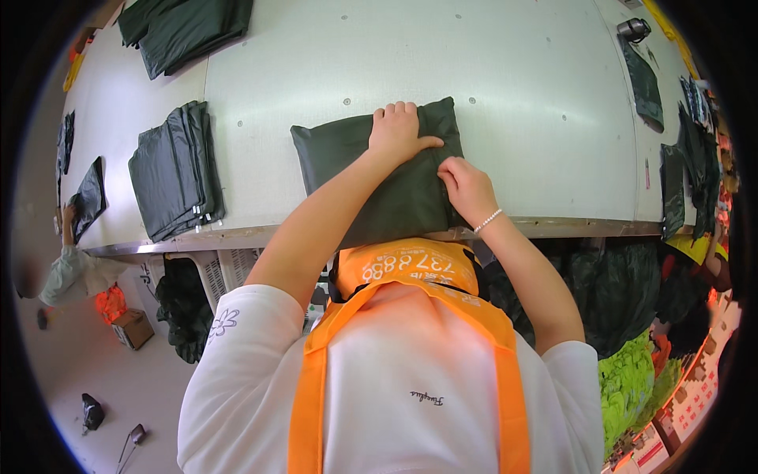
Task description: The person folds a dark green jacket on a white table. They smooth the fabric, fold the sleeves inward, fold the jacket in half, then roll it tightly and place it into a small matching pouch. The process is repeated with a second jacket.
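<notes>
A folded dark green garment (347,166) lies on the white table (513,95) at its near edge, right in front of me. My left hand (399,130) rests flat on its upper right part, fingers together and pointing away. My right hand (467,189) pinches the garment's right edge between fingertips and thumb; a beaded bracelet circles that wrist. The garment's lower part hangs slightly over the table's metal rim.
A stack of folded dark garments (178,170) sits to the left, another pile (185,31) at the far left corner. More dark pieces (687,166) lie at the right. Another person's hand (67,217) is at the table's left end. Dark and bright green fabric heaps (624,379) lie below.
</notes>
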`<state>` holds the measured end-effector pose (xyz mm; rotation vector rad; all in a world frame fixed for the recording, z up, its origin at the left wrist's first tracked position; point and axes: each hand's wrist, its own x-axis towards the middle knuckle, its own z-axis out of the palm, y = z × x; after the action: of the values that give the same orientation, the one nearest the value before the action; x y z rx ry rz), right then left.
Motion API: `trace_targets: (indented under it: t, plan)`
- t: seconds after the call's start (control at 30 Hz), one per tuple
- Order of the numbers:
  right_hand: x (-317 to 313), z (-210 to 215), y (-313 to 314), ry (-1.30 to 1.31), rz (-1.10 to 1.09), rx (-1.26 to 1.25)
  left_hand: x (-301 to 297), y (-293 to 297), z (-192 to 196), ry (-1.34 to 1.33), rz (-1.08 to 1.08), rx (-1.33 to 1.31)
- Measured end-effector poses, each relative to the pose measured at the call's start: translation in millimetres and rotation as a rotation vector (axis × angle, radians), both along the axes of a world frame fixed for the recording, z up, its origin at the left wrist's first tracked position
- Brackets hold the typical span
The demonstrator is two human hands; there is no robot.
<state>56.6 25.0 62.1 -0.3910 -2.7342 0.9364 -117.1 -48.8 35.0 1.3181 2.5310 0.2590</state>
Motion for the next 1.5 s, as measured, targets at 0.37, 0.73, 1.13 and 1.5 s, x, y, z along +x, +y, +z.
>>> trace_targets:
  t: [0.37,0.73,1.13,1.5]
  plan:
    - [58,24,-12,-0.401,0.472,0.162,1,2,-9,-0.041,0.037,0.062]
    - [110,9,31,-0.263,-0.475,-1.261,86,-32,153,0.107,-0.134,0.634]
    - [67,-59,29,-0.278,-0.246,-0.523,158,-180,12,-0.341,1.003,0.421]
    - [63,45,-58,-0.462,0.715,-0.501,367,-278,49,-0.224,1.705,0.671]
